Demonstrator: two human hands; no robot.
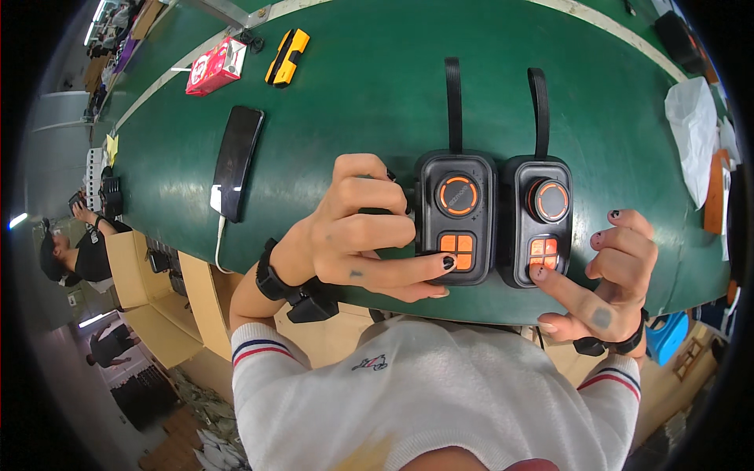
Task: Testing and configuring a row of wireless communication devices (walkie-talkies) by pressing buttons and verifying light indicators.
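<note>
Two black box-shaped devices stand side by side at the table's near edge: a left device and a right device. Each has an orange-ringed round knob, a block of four orange buttons and a black strap pointing away from me. My left hand is curled against the left device's side, index fingertip on its orange buttons, thumb by the lower edge. With its index fingertip, my right hand touches the lower orange buttons of the right device; its other fingers are loosely bent and apart, holding nothing.
On the green table lie a phone with a white cable, a red-and-white carton and a yellow-and-black object. A white plastic bag sits at right. Open cardboard boxes and another person are at left.
</note>
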